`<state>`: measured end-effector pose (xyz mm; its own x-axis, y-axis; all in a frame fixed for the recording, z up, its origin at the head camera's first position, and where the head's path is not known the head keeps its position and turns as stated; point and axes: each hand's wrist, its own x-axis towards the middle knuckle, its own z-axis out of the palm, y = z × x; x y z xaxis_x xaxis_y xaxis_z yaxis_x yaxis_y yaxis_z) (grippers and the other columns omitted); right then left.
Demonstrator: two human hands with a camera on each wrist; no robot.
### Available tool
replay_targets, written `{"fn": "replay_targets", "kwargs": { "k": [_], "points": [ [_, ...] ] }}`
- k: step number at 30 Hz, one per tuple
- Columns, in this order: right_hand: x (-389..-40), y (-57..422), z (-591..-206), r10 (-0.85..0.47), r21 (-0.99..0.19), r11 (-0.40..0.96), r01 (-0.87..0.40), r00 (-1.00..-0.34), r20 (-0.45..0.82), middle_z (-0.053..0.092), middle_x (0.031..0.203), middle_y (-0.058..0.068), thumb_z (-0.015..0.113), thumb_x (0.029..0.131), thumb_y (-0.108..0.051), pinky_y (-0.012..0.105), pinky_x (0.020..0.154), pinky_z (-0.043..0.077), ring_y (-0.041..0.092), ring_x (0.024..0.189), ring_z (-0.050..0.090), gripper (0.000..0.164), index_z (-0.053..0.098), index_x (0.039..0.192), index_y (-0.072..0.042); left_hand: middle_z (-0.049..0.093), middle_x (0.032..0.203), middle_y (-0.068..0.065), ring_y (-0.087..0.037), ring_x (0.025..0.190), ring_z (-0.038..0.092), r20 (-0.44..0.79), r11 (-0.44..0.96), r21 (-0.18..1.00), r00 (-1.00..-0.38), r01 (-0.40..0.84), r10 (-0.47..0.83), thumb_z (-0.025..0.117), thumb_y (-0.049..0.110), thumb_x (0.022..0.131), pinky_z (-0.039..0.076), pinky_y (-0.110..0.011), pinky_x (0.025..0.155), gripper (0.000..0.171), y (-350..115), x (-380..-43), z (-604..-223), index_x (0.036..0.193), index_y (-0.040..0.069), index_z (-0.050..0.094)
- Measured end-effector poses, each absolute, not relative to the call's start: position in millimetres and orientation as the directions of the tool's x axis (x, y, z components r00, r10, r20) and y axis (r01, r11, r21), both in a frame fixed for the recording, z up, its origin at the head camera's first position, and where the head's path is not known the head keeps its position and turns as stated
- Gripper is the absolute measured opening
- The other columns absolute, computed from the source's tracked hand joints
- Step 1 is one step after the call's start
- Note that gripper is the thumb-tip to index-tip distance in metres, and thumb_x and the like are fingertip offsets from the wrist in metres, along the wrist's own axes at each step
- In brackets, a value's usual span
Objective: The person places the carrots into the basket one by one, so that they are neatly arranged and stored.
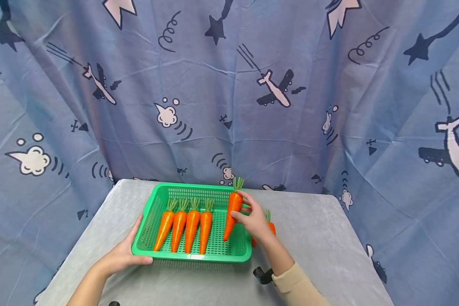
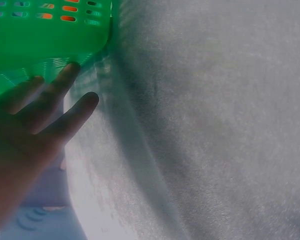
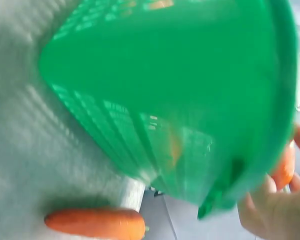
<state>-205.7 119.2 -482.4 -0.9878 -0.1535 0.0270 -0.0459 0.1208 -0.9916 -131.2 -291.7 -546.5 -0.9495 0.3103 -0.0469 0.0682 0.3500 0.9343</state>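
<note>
In the head view, my right hand (image 1: 257,219) pinches an orange carrot (image 1: 234,206) with green stem stubs, its tip pointing down over the right part of a green plastic basket (image 1: 191,256). Several carrots (image 1: 192,223) lie side by side in the basket's left and middle, tops toward the back. My left hand (image 1: 120,255) rests against the basket's front left corner, its thumb along the front and its fingers along the left side. The left wrist view shows straight fingers (image 2: 65,95) beside the basket wall. In the right wrist view, the basket wall partly hides the held carrot (image 3: 285,167).
Another carrot (image 3: 97,223) lies on the table just right of the basket, partly behind my right hand in the head view. A light grey cloth (image 1: 310,246) covers the table. A blue patterned curtain (image 1: 214,106) hangs behind and at both sides.
</note>
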Motion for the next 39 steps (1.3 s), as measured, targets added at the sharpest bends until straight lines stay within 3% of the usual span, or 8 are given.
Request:
{"fn": "replay_targets", "kwargs": {
  "k": [7, 12, 16, 26, 30, 39],
  "points": [
    [-203, 96, -493, -0.089, -0.928, 0.342, -0.147, -0.988, 0.124, 0.053, 0.137, 0.016, 0.073, 0.091, -0.008, 0.038, 0.072, 0.058, 0.038, 0.111, 0.058, 0.065, 0.048, 0.150, -0.021, 0.001, 0.166, -0.027, -0.031, 0.134, 0.037, -0.059, 0.361, 0.931, -0.950, 0.059, 0.306, 0.088, 0.009, 0.075, 0.038, -0.015, 0.096, 0.134, -291, -131, -545, 0.162, 0.032, -0.011],
    [-205, 83, -503, -0.079, -0.896, 0.424, -0.133, -0.991, 0.110, 0.055, 0.137, 0.015, 0.074, 0.090, -0.005, 0.038, 0.073, 0.057, 0.034, 0.107, 0.059, 0.066, 0.049, 0.149, -0.020, 0.001, 0.166, -0.027, -0.035, 0.136, 0.034, -0.062, 0.363, 0.930, -0.952, 0.054, 0.301, 0.087, 0.008, 0.075, 0.037, -0.014, 0.096, 0.134, -290, -131, -545, 0.162, 0.031, -0.012],
    [-208, 77, -511, -0.095, -0.888, 0.450, -0.095, -0.994, 0.058, 0.054, 0.138, 0.015, 0.073, 0.088, -0.002, 0.038, 0.074, 0.056, 0.034, 0.105, 0.058, 0.067, 0.049, 0.149, -0.016, 0.001, 0.166, -0.028, -0.039, 0.136, 0.034, -0.063, 0.368, 0.928, -0.953, 0.054, 0.298, 0.088, 0.009, 0.074, 0.038, -0.014, 0.095, 0.135, -290, -130, -546, 0.162, 0.027, -0.012],
    [-217, 65, -522, -0.127, -0.901, 0.431, 0.047, -0.986, -0.112, 0.051, 0.135, 0.021, 0.070, 0.085, 0.008, 0.033, 0.060, 0.054, 0.025, 0.081, 0.061, 0.070, 0.048, 0.147, -0.015, 0.004, 0.165, -0.029, -0.040, 0.134, 0.036, -0.044, 0.390, 0.917, -0.952, 0.081, 0.302, 0.088, 0.011, 0.074, 0.038, -0.015, 0.096, 0.135, -290, -132, -545, 0.162, 0.029, -0.012],
    [-218, 62, -525, -0.106, -0.894, 0.430, 0.128, -0.976, -0.191, 0.053, 0.131, 0.022, 0.070, 0.083, 0.011, 0.033, 0.059, 0.054, 0.028, 0.084, 0.060, 0.070, 0.048, 0.144, -0.014, 0.004, 0.165, -0.028, -0.038, 0.133, 0.038, -0.054, 0.387, 0.919, -0.950, 0.073, 0.307, 0.088, 0.010, 0.074, 0.039, -0.016, 0.095, 0.134, -290, -132, -545, 0.162, 0.029, -0.012],
    [-219, 58, -530, -0.166, -0.845, 0.504, 0.179, -0.940, -0.298, 0.056, 0.121, 0.021, 0.070, 0.081, 0.014, 0.033, 0.053, 0.049, 0.028, 0.085, 0.058, 0.073, 0.045, 0.145, -0.011, 0.004, 0.165, -0.029, -0.034, 0.129, 0.042, -0.052, 0.382, 0.921, -0.952, 0.071, 0.302, 0.088, 0.011, 0.074, 0.039, -0.015, 0.095, 0.134, -290, -131, -544, 0.162, 0.032, -0.012]
  ]
}}
